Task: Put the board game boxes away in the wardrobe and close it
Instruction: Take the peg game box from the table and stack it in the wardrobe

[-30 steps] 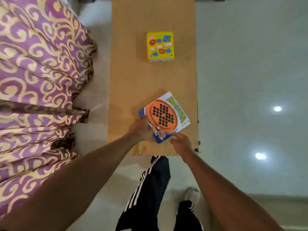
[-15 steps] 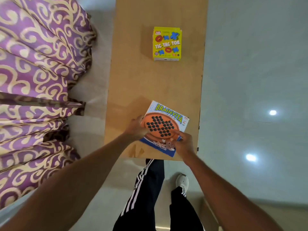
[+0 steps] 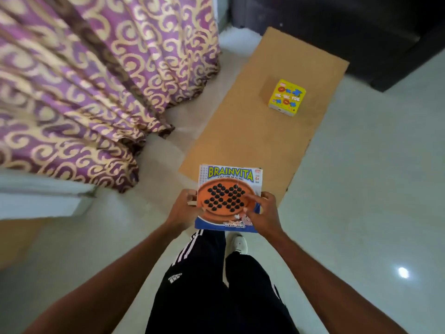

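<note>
I hold the flat Brainvita box [image 3: 228, 186], white and blue with an orange peg board printed on it, in front of my waist, off the table's near end. My left hand [image 3: 184, 208] grips its left edge. My right hand [image 3: 263, 213] grips its right edge with fingers curled over the lid. A small yellow Tic Tac Toe box [image 3: 287, 97] sits on the far half of the long light-brown table [image 3: 243, 131]. No wardrobe is visible.
Purple curtains with gold swirls [image 3: 84, 80] hang on the left down to the pale glossy floor [image 3: 361, 189]. Dark furniture [image 3: 361, 32] stands beyond the table's far end. My legs in black trousers [image 3: 216, 285] are below the box.
The Brainvita box has come up off the table into both hands. The view has swung left, so the table now runs diagonally to the upper right.
</note>
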`<state>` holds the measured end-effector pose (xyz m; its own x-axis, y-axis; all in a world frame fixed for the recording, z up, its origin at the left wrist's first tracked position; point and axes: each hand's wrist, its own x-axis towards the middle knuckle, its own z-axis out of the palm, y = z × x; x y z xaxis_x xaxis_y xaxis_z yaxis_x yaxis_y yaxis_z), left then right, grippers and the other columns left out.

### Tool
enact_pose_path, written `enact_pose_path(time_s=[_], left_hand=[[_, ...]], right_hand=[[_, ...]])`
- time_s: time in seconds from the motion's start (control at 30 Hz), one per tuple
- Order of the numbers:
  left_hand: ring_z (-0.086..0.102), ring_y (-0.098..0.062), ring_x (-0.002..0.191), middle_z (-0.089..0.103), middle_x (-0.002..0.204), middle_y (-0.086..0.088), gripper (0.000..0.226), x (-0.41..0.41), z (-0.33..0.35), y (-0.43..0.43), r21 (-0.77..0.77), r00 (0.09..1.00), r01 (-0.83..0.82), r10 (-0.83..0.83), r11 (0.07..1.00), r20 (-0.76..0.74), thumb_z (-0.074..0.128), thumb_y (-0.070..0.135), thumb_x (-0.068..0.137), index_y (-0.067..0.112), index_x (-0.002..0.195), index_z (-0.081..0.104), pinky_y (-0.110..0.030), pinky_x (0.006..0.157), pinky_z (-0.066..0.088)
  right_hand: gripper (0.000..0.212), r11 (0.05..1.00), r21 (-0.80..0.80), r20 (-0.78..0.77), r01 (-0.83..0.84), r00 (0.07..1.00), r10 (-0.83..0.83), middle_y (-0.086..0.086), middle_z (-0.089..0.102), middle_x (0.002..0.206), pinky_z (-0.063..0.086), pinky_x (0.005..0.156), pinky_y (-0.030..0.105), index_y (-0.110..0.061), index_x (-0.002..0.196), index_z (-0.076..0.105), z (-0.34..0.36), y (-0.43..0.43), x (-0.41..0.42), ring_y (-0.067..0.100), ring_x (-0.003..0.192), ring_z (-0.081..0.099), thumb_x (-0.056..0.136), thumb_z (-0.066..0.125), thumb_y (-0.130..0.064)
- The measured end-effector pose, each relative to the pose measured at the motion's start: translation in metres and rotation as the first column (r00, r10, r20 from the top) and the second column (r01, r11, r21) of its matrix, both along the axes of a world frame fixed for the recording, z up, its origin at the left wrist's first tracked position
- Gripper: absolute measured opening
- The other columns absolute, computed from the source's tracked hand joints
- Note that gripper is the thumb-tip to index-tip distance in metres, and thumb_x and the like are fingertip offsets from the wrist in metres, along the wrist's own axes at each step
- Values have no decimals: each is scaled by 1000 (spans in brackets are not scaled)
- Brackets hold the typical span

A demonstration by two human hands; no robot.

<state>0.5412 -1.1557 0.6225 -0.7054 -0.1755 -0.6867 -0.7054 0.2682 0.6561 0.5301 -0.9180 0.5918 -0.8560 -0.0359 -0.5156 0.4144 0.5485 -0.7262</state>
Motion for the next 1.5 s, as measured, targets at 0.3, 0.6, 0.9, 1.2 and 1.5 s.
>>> enact_pose_path(time_s=[0.3,0.6,0.9,1.2,1.5], left_hand=[[69,-23,93,67,105,-3,33,220,56,-50,8,870,-485,483,875,-97,79,9,77,16,98,55,-41,73,62],[69,-14,90,68,101,1,51,439,74,-140,-13,520,-842,805,539,-285,76,6,80,25,120,51,-40,71,62],[72,-24,88,67,112,-3,51,680,82,-227,40,134,-987,941,154,-310,69,-3,79,27,118,55,-49,68,62],[69,-25,93,68,104,-2,48,867,87,-270,64,-296,-954,884,-293,-363,77,3,77,22,115,55,-31,64,57],[68,-24,94,63,114,-7,56,1053,89,-347,27,-512,-834,756,-551,-408,73,9,83,28,131,52,-43,65,63]], right_hand=[[43,869,-39,-142,-493,864,484,8,39,128,34,97,10,-28,119,67,62,-83,97,17,123,36,79,76,-14],[47,557,-48,-233,-829,552,801,6,38,132,41,103,30,-31,121,64,86,-257,233,20,128,35,78,77,-15],[50,172,-43,-292,-984,177,940,7,37,130,41,90,11,-30,121,62,93,-431,439,19,128,36,79,74,-6],[51,-327,31,-380,-944,-314,870,-1,41,121,45,89,14,-21,121,66,105,-597,638,12,119,43,75,79,-6],[53,-587,-10,-376,-809,-541,752,-1,39,123,42,73,-3,-22,122,65,105,-744,867,12,121,44,74,77,-1]])
